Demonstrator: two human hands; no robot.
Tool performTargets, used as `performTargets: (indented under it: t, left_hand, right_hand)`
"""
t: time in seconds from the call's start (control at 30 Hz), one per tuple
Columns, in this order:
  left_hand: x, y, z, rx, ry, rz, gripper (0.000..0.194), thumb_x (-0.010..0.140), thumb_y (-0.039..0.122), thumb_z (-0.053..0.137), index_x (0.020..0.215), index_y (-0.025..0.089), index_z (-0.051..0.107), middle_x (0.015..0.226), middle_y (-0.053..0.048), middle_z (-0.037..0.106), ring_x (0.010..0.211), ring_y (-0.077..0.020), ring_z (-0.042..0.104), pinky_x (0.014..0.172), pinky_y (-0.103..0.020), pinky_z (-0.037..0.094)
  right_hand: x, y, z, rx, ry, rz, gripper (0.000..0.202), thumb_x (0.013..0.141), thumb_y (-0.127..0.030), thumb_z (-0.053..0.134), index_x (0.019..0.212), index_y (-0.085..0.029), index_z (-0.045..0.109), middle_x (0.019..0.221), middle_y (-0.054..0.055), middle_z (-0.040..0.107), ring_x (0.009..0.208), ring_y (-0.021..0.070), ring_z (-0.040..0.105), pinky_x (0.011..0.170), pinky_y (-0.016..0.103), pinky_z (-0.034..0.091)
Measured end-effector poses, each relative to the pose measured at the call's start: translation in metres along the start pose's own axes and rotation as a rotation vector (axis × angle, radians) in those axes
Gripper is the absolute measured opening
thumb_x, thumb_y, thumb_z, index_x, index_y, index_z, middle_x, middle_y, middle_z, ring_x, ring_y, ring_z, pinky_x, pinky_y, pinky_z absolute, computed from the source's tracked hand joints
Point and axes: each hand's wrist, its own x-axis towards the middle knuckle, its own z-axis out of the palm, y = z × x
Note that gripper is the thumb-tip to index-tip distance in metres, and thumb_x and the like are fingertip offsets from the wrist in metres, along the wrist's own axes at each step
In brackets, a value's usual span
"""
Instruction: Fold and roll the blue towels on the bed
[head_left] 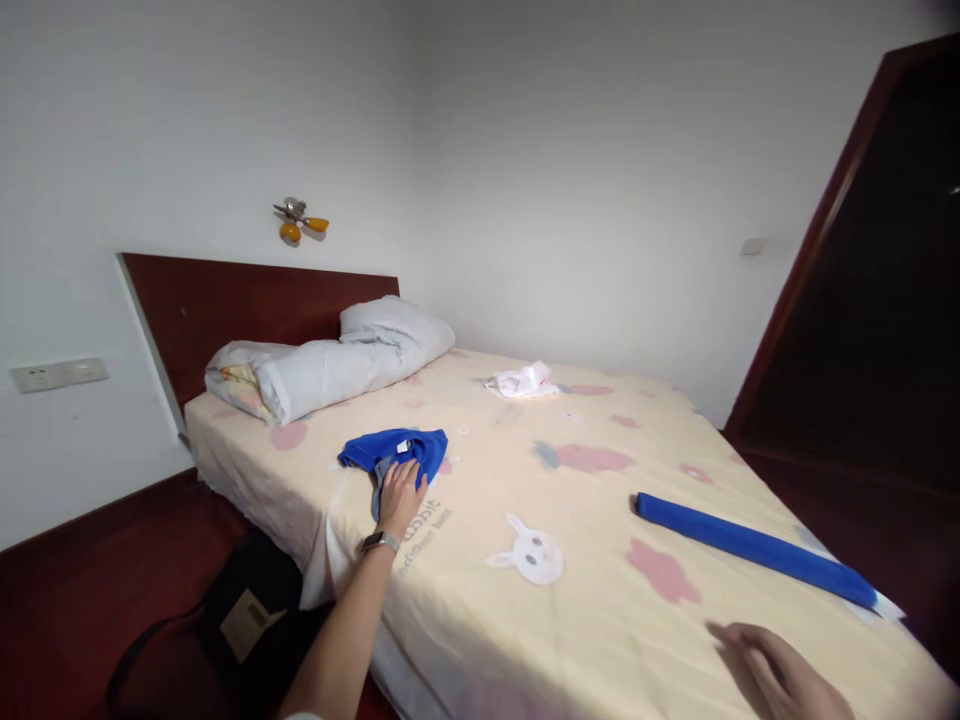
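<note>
Resting on the blue cloth (431,447), the left hand (402,488) has its fingers extended and slightly parted; whether they pinch the fabric cannot be determined. The blue cloth lies bunched on the patterned bed sheet (480,620), near the bed's left edge, with a white label (404,447) exposed and a grey portion under and beside the hand. A watch (380,541) is fitted at the left wrist. The right hand (784,672) is located at the lower right, partly cut off by the view border, with its fingers loosely curled; their exact closure, and any contact with the bed sheet, cannot be determined. Nearest to it is the long blue strip (757,548), laid diagonally on the sheet, with a whitish piece (888,606) at its near right end. The white crumpled item (523,380) is positioned toward the far side of the bed. The grey quilt (337,370) lies folded near the dark red headboard (247,300). A black bag (251,590) bearing a tan patch (246,625) is located beside the bed, at floor level. An orange-and-metal wall fixture (298,220) is mounted above the headboard.
</note>
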Motion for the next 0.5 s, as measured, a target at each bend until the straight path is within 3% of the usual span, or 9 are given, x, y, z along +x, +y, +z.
performTargets:
  t: [0.13,0.23,0.3,0.37,0.43,0.5]
  left_hand:
    - [0.014,0.008,-0.009,-0.096,0.075,-0.124,0.032,0.094,0.021,0.049,0.111,0.014,0.075,0.118,-0.017,0.074,0.117,-0.0293,0.067,0.115,-0.049,0.04]
    - [0.037,0.037,-0.016,-0.186,0.14,-0.187,0.036,0.095,0.018,0.042,0.108,0.013,0.075,0.111,-0.017,0.076,0.109,-0.029,0.069,0.105,-0.048,0.049]
    - [0.045,0.076,-0.019,-0.256,0.165,-0.181,0.039,0.099,0.02,0.038,0.112,0.014,0.074,0.117,-0.016,0.075,0.111,-0.027,0.068,0.102,-0.045,0.052]
    - [0.034,0.126,-0.019,-0.327,0.162,-0.143,0.039,0.101,0.022,0.036,0.114,0.015,0.073,0.121,-0.014,0.074,0.114,-0.0243,0.067,0.102,-0.041,0.053]
    - [0.001,0.179,-0.013,-0.417,0.093,-0.062,0.036,0.101,0.022,0.04,0.112,0.02,0.074,0.118,-0.009,0.075,0.11,-0.021,0.069,0.099,-0.036,0.055]
    - [-0.048,0.227,-0.004,-0.627,-0.135,0.066,0.033,0.099,0.019,0.044,0.11,0.024,0.075,0.118,-0.007,0.075,0.11,-0.0214,0.068,0.099,-0.039,0.055]
  right_hand:
    - [-0.003,-0.013,-0.006,-0.021,-0.021,0.049,0.043,0.066,-0.065,0.054,0.082,-0.029,0.072,0.099,0.008,0.079,0.094,0.0356,0.073,0.075,0.042,0.056]
    - [-0.005,-0.017,-0.006,-0.011,-0.015,0.04,0.043,0.066,-0.064,0.052,0.081,-0.029,0.072,0.099,0.007,0.079,0.094,0.0329,0.073,0.074,0.038,0.056]
    - [-0.005,-0.017,-0.006,-0.004,-0.002,0.014,0.042,0.068,-0.061,0.05,0.08,-0.028,0.072,0.097,0.007,0.079,0.094,0.0318,0.073,0.076,0.037,0.056]
    - [-0.005,-0.014,-0.006,0.001,-0.007,-0.012,0.043,0.071,-0.059,0.047,0.081,-0.027,0.073,0.096,0.007,0.079,0.094,0.031,0.073,0.078,0.036,0.056]
    - [-0.006,-0.013,-0.007,0.006,-0.022,-0.023,0.043,0.075,-0.058,0.047,0.084,-0.026,0.074,0.096,0.007,0.079,0.093,0.0298,0.073,0.077,0.034,0.056]
    - [-0.01,-0.018,-0.007,0.005,-0.024,-0.029,0.043,0.078,-0.057,0.047,0.088,-0.025,0.074,0.098,0.007,0.079,0.092,0.0288,0.073,0.076,0.033,0.056]
